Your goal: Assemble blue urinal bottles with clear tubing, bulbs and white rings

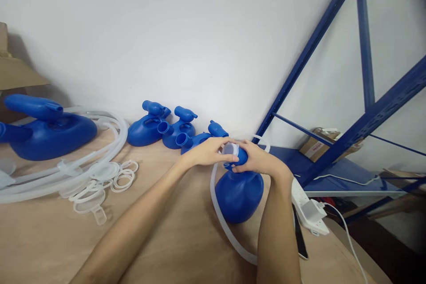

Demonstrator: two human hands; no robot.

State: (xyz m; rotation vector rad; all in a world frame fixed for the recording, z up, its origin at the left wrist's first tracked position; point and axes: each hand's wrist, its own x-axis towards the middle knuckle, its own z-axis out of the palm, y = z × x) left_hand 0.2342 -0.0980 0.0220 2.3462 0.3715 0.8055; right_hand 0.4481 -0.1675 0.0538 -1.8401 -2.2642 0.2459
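Note:
A blue plastic urinal bottle point(238, 197) stands on the wooden table between my forearms. My left hand point(211, 151) is closed round the translucent white cap point(230, 149) at its top, with thumb and fingers on the rim. From the other side my right hand point(258, 157) grips the blue upper part of the same bottle. A translucent hose point(223, 224) curves down along the bottle's left side and passes behind my right forearm. My hands partly hide the bottle's neck.
More blue bottles point(146, 128) stand along the wall, with a larger-looking one point(56, 137) at left. Coiled hoses point(113, 142), loose caps and rings point(123, 179) lie nearby. At right are a power strip point(308, 211), a phone point(300, 235) and a blue metal rack point(366, 40).

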